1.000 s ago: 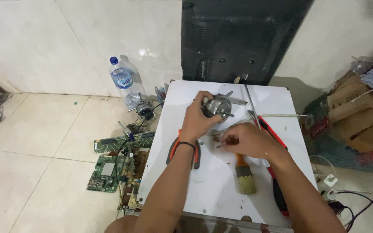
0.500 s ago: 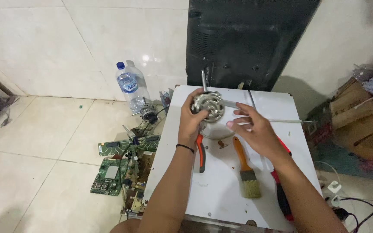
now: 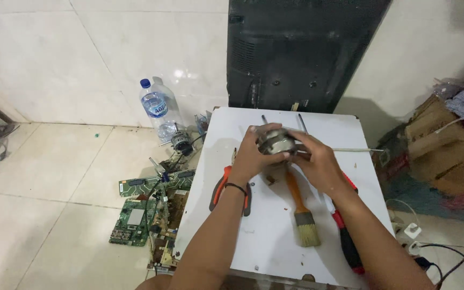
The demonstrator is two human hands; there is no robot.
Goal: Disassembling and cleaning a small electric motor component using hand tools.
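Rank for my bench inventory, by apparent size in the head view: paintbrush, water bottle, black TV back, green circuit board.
1. black TV back
2. water bottle, though it sits farther away
3. paintbrush and green circuit board look alike.

water bottle (image 3: 158, 109) on floor, circuit boards (image 3: 140, 215) beside white table (image 3: 259, 236), paintbrush (image 3: 302, 215), pliers (image 3: 220, 189).
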